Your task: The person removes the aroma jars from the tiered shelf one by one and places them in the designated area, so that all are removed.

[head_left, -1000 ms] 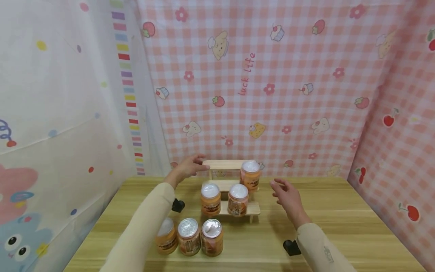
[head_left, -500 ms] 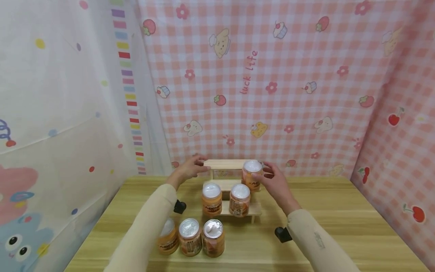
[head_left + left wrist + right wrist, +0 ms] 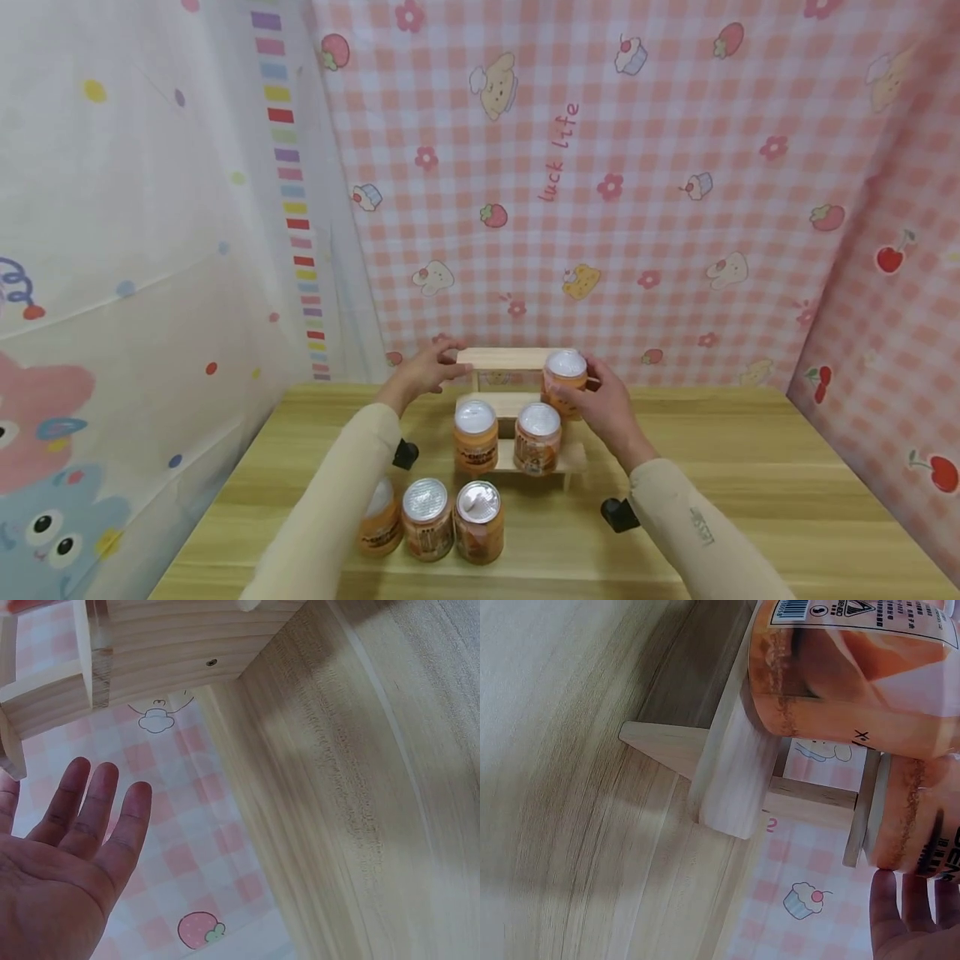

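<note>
- Jar [image 3: 565, 377] stands upright on the wooden rack [image 3: 502, 358], right side of its middle shelf [image 3: 506, 400].
- Right hand [image 3: 609, 408] clasps the jar's body, thumb in front.
- Left hand [image 3: 420, 375], fingers spread, is at the rack's upper left end.
- Jar looks stiff and smooth, perhaps slippery; weight hard to judge.
- Mid-body seems the best hold, sparing the lid [image 3: 566, 363], which might dent.

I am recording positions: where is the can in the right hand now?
In the head view, the can stands at the right end of the middle step of the wooden rack, behind the right front-step can.
</note>
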Tool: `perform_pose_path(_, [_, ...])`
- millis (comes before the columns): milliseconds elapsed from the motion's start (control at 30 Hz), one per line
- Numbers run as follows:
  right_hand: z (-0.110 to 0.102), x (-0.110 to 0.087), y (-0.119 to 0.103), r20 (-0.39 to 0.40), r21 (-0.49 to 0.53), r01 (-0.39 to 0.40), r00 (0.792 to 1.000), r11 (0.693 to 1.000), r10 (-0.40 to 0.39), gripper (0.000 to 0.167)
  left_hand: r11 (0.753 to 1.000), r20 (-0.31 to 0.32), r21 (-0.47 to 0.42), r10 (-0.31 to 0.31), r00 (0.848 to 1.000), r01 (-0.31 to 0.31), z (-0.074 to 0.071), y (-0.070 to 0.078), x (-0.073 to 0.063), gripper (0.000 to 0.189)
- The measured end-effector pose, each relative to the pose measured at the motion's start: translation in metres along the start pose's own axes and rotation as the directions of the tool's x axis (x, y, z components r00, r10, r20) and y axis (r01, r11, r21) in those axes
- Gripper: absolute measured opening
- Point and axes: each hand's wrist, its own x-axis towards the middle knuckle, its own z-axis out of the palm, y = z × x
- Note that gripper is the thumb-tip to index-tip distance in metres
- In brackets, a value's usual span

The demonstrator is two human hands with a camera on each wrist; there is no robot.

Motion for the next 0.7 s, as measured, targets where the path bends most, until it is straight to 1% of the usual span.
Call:
perform_pose_path(167, [-0.002,0.0,0.002,-0.016,-0.03,-0.006,1.0,1.0,0.006,0.085,1.0,0.017,-0.002,-0.007,1.0,0.007,-0.001,0.004,-0.001,0.053])
perform_pose_path(267, [-0.005,0.001,0.004,-0.019,-0.036,-0.014,1.0,0.999,0.013,0.086,1.0,0.019,-0.006,-0.023,1.0,0.023,-0.001,0.005,-0.001,0.053])
perform_pose_path(367, [-0.009,0.002,0.006,-0.034,-0.042,-0.017,0.999,0.999,0.015,0.083,0.999,0.017,-0.01,-0.039,0.999,0.04,-0.001,0.005,-0.001,0.053])
perform_pose_path(533, [-0.021,0.002,0.002,-0.098,-0.056,0.022,0.995,0.998,-0.027,0.076,0.999,0.012,-0.008,-0.041,0.999,0.041,-0.002,0.005,-0.001,0.053])
perform_pose_path(600, [-0.028,0.0,-0.001,-0.121,-0.066,0.032,0.992,0.997,-0.04,0.076,0.999,0.01,-0.002,-0.038,0.999,0.038,-0.002,0.005,-0.002,0.053])
perform_pose_path(700, [-0.039,-0.008,-0.005,-0.127,-0.091,0.048,0.99,0.995,-0.059,0.074,0.999,0.008,0.007,-0.041,0.999,0.041,-0.003,0.005,-0.004,0.053])
